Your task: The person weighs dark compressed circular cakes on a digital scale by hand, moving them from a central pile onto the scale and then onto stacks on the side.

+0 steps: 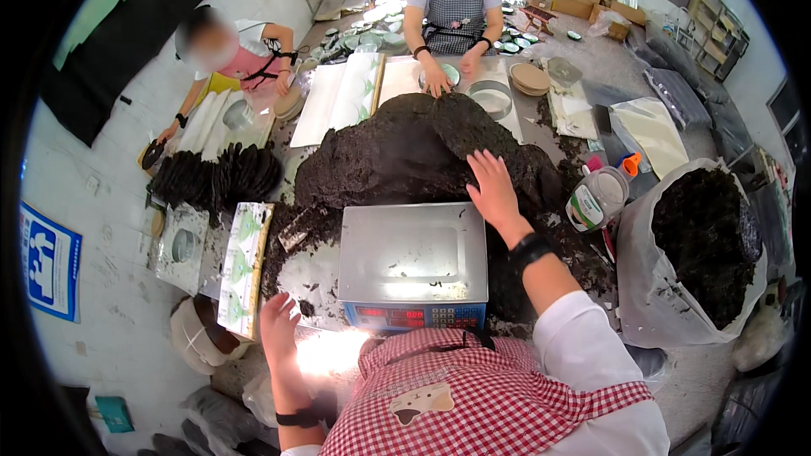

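My right hand [494, 188] reaches forward with its fingers stretched out, at the near edge of a big heap of dark, seaweed-like material [380, 152]. Whether the fingertips press on it or hover just over it, I cannot tell. Directly before me stands a weighing scale [414, 253] with a bare metal pan, a few dark crumbs on it and a lit red display. My left hand [279, 325] is raised beside the scale's left side, fingers apart and holding nothing. A long printed packet stack [242, 266] lies left of that hand.
A white sack [634, 287] of dark flakes and a clear plastic jar [597, 198] stand at right. Dark round cakes [215, 176] line up at left. Two co-workers sit across, one touching the heap's far side near a metal ring [490, 100] and round boards [530, 78].
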Demonstrator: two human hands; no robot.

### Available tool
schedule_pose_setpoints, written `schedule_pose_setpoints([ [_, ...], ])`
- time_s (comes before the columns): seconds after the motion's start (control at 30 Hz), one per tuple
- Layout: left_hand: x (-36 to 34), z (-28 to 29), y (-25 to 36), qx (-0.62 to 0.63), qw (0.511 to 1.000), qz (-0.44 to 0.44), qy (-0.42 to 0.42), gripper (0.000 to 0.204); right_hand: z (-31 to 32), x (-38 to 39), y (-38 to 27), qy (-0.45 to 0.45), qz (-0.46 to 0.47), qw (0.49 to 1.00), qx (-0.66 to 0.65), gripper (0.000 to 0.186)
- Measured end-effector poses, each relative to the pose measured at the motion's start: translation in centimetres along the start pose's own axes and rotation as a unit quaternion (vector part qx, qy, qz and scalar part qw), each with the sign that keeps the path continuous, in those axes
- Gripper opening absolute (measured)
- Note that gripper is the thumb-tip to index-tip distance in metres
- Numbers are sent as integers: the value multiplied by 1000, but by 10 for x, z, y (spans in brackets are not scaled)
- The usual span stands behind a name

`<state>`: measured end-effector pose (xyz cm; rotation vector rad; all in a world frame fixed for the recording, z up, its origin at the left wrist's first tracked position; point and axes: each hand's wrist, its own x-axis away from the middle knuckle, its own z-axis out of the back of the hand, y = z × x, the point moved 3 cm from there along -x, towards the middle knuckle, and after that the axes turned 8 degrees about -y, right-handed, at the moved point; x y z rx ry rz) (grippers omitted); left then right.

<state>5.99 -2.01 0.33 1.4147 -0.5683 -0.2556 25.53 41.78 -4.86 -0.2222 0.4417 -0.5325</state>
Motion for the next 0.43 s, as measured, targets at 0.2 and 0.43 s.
schedule_pose_setpoints([
  [0.2, 24, -26, 8, -16, 998, 0, -57, 34, 10, 80, -18, 30, 2, 996, -90, 44],
  [0.43, 20, -123, 2, -122, 950, 14, -287, 34, 17, 222, -27, -13, -37, 977, -210, 43],
])
